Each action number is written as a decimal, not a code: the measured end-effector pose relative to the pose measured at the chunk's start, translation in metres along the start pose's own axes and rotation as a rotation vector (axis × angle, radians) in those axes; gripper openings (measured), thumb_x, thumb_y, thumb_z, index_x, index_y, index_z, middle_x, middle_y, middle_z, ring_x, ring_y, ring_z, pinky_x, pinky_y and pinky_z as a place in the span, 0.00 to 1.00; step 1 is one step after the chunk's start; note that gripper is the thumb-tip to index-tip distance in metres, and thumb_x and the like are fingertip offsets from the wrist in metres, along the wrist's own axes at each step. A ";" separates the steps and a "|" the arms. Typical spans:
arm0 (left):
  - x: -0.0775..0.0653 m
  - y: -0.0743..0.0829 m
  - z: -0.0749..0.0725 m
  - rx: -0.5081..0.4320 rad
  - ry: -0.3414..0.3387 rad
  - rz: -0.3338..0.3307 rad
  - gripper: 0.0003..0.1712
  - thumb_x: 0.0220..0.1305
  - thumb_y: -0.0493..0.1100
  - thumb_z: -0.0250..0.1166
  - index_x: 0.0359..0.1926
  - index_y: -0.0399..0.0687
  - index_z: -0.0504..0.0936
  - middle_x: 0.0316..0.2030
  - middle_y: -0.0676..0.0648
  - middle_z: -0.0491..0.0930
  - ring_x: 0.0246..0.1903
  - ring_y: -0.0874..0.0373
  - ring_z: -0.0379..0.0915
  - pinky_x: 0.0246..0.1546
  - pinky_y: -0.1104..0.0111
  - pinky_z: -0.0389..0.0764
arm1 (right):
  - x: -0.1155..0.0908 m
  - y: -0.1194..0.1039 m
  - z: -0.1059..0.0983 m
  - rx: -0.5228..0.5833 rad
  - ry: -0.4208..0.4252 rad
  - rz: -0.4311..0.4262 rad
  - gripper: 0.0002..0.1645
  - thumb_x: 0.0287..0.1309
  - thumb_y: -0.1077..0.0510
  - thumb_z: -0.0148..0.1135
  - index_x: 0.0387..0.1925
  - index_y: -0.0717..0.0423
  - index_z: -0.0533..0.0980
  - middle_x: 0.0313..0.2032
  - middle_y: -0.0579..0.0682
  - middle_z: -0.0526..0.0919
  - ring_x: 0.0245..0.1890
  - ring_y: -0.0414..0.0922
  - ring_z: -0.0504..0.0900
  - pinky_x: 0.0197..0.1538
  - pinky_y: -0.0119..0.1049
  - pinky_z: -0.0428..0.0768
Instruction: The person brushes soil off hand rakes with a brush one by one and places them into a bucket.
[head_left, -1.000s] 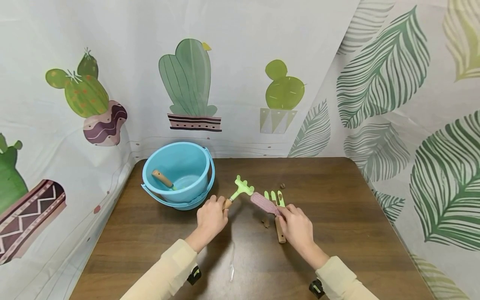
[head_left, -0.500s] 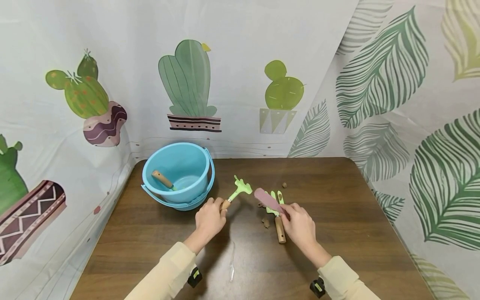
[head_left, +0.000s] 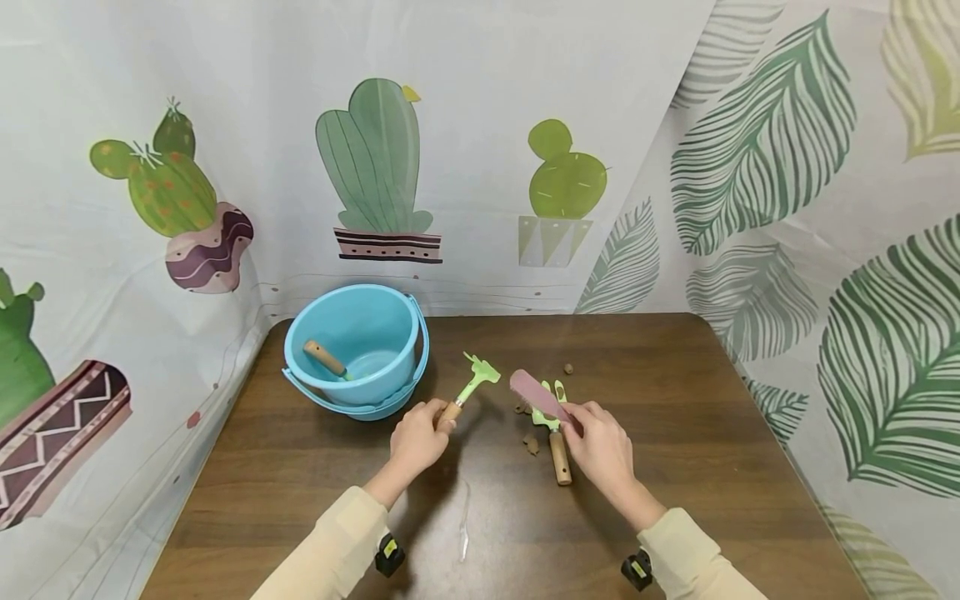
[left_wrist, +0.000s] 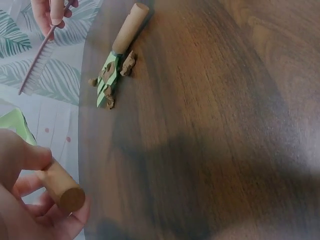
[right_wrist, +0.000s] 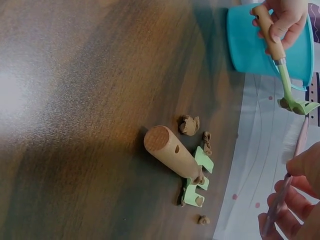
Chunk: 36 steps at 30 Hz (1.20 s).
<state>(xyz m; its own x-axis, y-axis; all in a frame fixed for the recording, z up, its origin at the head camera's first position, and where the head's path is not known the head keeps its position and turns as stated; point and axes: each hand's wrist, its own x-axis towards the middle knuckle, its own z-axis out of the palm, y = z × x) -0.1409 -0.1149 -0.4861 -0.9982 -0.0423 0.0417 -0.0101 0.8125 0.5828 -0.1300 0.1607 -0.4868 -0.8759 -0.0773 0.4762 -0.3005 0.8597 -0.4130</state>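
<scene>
My left hand (head_left: 418, 435) grips the wooden handle of a small hand rake (head_left: 478, 372), its light green head raised above the table. My right hand (head_left: 602, 447) pinches a pink brush (head_left: 534, 392); in the left wrist view the bristles of the brush (left_wrist: 39, 64) show along one side. A gap separates brush and rake in the head view. Beneath the brush lies a green garden fork (head_left: 560, 460) with a wooden handle, partly covered from above. Brown clods cling to the fork (left_wrist: 107, 75), and another clod (right_wrist: 189, 125) lies beside it.
At the back left of the table (head_left: 300, 517) stands a light blue bucket (head_left: 356, 333) with its handle hanging down. A wooden-handled tool (head_left: 325, 358) leans inside it. One small brown crumb (head_left: 567, 368) lies behind the fork. A cactus-print cloth hangs behind.
The brush was against the rake head; it has moved right, away from it, and turned. My left hand has shifted slightly left and toward me with the rake.
</scene>
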 end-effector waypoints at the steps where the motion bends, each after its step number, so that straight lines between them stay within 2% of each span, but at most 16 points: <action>1: 0.000 0.000 0.000 -0.015 -0.009 -0.003 0.09 0.54 0.45 0.63 0.38 0.57 0.81 0.27 0.55 0.75 0.25 0.55 0.73 0.23 0.62 0.70 | 0.000 0.000 0.000 0.001 -0.003 0.002 0.15 0.44 0.60 0.68 0.39 0.49 0.82 0.29 0.45 0.80 0.24 0.42 0.75 0.22 0.39 0.71; 8: 0.001 -0.003 0.004 -0.137 -0.077 -0.036 0.08 0.55 0.46 0.63 0.38 0.57 0.81 0.25 0.55 0.79 0.22 0.61 0.70 0.23 0.67 0.68 | 0.001 0.000 0.000 0.011 -0.001 0.001 0.15 0.44 0.60 0.68 0.38 0.49 0.82 0.30 0.45 0.81 0.24 0.42 0.75 0.22 0.39 0.71; 16: 0.001 -0.008 0.012 -0.319 -0.136 -0.044 0.12 0.54 0.41 0.63 0.41 0.46 0.81 0.24 0.50 0.79 0.20 0.62 0.71 0.25 0.68 0.71 | 0.002 0.000 0.001 0.019 0.013 0.005 0.14 0.44 0.60 0.68 0.38 0.48 0.82 0.31 0.45 0.81 0.25 0.42 0.76 0.23 0.41 0.72; 20: -0.001 -0.009 0.015 -0.464 -0.181 -0.088 0.13 0.55 0.40 0.63 0.43 0.42 0.80 0.27 0.48 0.79 0.23 0.57 0.76 0.27 0.69 0.74 | 0.003 0.001 0.000 0.022 0.015 0.005 0.15 0.44 0.60 0.68 0.38 0.49 0.82 0.31 0.45 0.82 0.25 0.43 0.77 0.23 0.41 0.73; 25: -0.001 -0.012 0.021 -0.669 -0.272 -0.135 0.16 0.58 0.37 0.60 0.47 0.36 0.77 0.30 0.40 0.78 0.23 0.49 0.78 0.23 0.66 0.77 | 0.004 0.001 -0.001 0.025 0.011 0.011 0.15 0.45 0.60 0.68 0.39 0.49 0.82 0.31 0.45 0.82 0.26 0.43 0.77 0.24 0.42 0.73; 31: -0.003 -0.013 0.027 -0.856 -0.384 -0.191 0.18 0.62 0.35 0.55 0.52 0.33 0.72 0.38 0.29 0.75 0.25 0.53 0.74 0.26 0.63 0.78 | 0.005 0.000 -0.002 0.031 0.018 0.011 0.14 0.45 0.59 0.68 0.39 0.49 0.82 0.31 0.46 0.81 0.25 0.42 0.76 0.23 0.41 0.73; 36: -0.006 -0.015 0.032 -0.989 -0.471 -0.213 0.21 0.64 0.37 0.53 0.56 0.33 0.68 0.42 0.28 0.73 0.28 0.56 0.73 0.29 0.64 0.78 | 0.007 -0.001 -0.001 0.033 0.019 0.022 0.14 0.45 0.59 0.68 0.39 0.49 0.82 0.32 0.45 0.81 0.25 0.41 0.76 0.24 0.41 0.73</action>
<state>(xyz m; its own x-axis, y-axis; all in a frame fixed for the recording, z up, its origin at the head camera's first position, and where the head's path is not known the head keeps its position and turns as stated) -0.1366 -0.1080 -0.5213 -0.9062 0.2699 -0.3256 -0.3420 -0.0145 0.9396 -0.1352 0.1603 -0.4826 -0.8752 -0.0491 0.4813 -0.2942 0.8438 -0.4488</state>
